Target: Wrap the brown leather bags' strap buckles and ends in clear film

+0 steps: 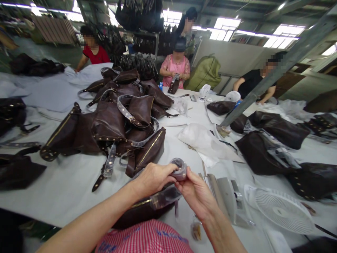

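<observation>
- the left hand (155,178) pinches the left side of a coiled dark brown strap wrapped in clear plastic film (181,174), thumb and fingers closed on it.
- the right hand (197,193) pinches the same coil from its right side, with the fingertips on its edge.
- the coil is held up between the two hands, above a dark brown leather bag with a gold zipper (140,215), which lies close to the red-and-white striped apron (147,239).
- beyond the hands, a heap of dark brown leather bags with studded, film-wrapped straps (109,121) covers part of the white worktop (65,191).
- right of the right hand stand a grey metal device (226,196) and, farther right, a round white plastic fan (283,211).
- across the worktop, a person in a pink apron (177,66) handles a small dark brown bag (173,85).
</observation>
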